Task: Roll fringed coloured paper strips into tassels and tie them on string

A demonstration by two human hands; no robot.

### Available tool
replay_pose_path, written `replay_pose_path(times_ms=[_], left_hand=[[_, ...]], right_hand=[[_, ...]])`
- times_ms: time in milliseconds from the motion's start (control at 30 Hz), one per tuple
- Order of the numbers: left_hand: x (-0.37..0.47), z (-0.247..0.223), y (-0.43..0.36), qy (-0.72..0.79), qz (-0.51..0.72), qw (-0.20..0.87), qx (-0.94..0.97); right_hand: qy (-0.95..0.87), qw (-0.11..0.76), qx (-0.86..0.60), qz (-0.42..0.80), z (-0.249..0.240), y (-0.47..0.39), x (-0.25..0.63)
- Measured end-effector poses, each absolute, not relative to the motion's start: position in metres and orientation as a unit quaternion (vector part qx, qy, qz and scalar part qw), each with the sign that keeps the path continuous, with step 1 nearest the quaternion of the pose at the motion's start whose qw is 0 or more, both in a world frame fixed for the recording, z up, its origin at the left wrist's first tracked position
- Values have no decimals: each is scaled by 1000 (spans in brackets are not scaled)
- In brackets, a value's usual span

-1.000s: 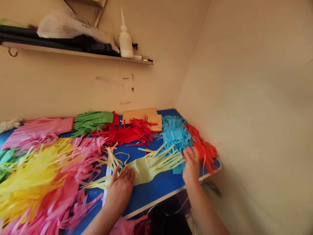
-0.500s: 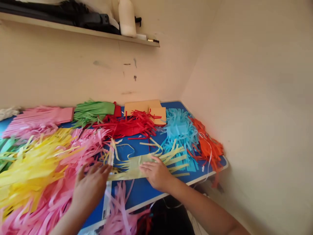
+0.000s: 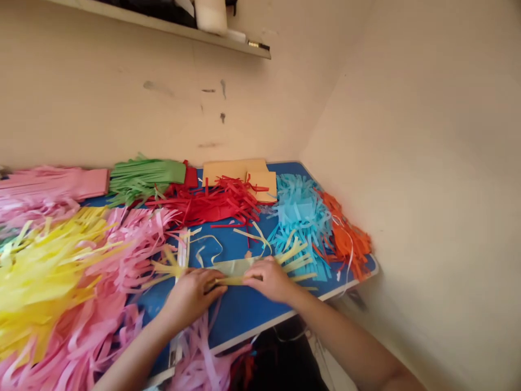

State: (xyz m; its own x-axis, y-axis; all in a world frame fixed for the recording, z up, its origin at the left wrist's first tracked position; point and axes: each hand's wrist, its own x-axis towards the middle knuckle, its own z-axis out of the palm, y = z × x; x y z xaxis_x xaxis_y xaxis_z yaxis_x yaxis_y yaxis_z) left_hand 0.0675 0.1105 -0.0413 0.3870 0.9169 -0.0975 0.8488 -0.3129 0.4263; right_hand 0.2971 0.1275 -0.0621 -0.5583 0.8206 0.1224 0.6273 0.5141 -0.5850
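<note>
A sheet of pale yellow tissue paper with fringed ends lies across the blue table in front of me. My left hand is closed on its near edge at the left, with thumb and fingers pinched together. At the right, my right hand pinches the same edge. That edge looks rolled or folded between the hands. Cut strips fan out past both hands; the right ones reach the light blue fringed paper. Loose pale strips curl on the table just beyond the sheet.
Yellow fringed paper and pink fringed paper pile up at the left. Green, red and orange fringed papers line the back and right. Lilac strips hang over the front edge. A shelf is on the wall.
My left hand has moved right from the strips onto the sheet's near edge and closed. My right hand has gone from lying flat to pinching that edge. The view has tilted down slightly.
</note>
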Motion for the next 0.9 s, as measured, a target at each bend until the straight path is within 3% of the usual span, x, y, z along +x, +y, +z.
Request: replay_pose_path(times_ms=[167, 533, 900], left_hand=[[64, -37, 121, 633, 30, 172, 754], [77, -28, 124, 668, -57, 126, 731], [79, -28, 126, 668, -77, 108, 732]], right_hand=[[-792, 163, -559, 186, -51, 141, 283], [-803, 150, -567, 111, -61, 139, 282], [-790, 156, -576, 137, -61, 144, 280]])
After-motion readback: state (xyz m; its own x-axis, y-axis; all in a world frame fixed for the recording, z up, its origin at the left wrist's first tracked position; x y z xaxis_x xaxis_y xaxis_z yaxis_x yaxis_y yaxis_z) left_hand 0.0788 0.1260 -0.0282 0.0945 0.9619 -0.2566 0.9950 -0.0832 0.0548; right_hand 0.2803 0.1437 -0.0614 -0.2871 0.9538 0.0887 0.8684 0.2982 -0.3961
